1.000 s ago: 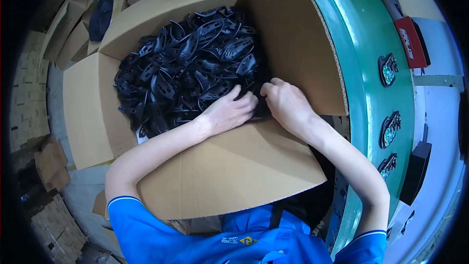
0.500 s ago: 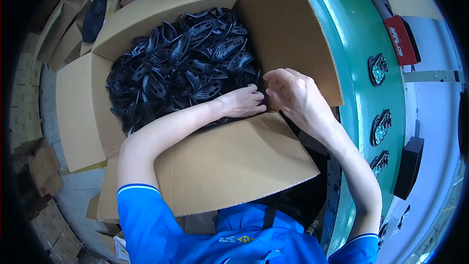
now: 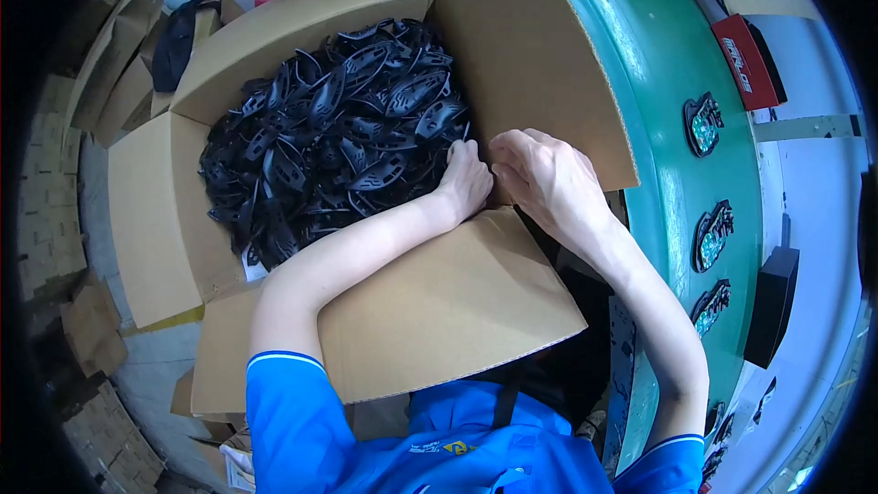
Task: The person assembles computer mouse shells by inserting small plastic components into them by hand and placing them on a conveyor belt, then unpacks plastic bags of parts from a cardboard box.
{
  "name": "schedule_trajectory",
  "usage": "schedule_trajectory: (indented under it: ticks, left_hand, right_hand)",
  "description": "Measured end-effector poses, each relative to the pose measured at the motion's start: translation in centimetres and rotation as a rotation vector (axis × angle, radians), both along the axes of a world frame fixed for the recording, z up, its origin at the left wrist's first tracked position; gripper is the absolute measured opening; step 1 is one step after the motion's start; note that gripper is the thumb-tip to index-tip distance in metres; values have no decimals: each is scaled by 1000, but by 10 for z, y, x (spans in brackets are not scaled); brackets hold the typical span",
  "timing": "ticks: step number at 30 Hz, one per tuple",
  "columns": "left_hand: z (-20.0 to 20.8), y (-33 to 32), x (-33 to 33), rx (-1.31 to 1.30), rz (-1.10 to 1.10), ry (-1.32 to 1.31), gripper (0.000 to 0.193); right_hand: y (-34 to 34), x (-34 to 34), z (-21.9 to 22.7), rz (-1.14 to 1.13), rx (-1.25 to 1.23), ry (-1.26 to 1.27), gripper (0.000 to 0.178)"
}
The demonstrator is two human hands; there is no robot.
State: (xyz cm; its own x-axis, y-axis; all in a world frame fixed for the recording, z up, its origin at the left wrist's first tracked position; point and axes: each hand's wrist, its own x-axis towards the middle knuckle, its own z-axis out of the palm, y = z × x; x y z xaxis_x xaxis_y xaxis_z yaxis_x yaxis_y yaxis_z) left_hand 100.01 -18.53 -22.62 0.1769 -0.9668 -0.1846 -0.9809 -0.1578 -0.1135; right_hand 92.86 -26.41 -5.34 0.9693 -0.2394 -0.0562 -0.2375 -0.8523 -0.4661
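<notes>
An open cardboard box (image 3: 476,306) in front of me holds a heap of curved black plastic parts with slots (image 3: 334,123). My left hand (image 3: 465,181) is at the heap's right edge, inside the box's near right corner, with its fingers curled closed. Whatever they grip, if anything, is hidden behind the knuckles. Just right of it, by the right flap, my right hand (image 3: 547,178) hovers with bent fingers drawn together. The back of that hand faces me, so I cannot make out anything in its grasp.
A green tabletop (image 3: 654,247) runs along the right, bearing several black assemblies with green parts (image 3: 702,124). A red box (image 3: 745,62) and a black box (image 3: 771,306) stand beyond them. More cartons (image 3: 91,316) lie on the floor at left.
My left hand has turned, its fingers now pointing farther up and away along the heap's edge, and its forearm has shifted right. My right hand has barely moved. The view has shifted slightly.
</notes>
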Motion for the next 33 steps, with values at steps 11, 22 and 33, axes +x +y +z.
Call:
schedule_trajectory:
  ticks: [11, 22, 33]
  left_hand:
    - [51, 17, 32, -75, 154, 532, 13]
    - [61, 21, 60, -117, 193, 523, 13]
    - [121, 54, 72, -281, 235, 562, 25]
  right_hand:
    - [6, -3, -21, -62, 226, 77, 24]
    - [17, 39, -76, -602, 847, 656, 22]
    - [34, 46, -151, -1151, 1690, 113, 10]
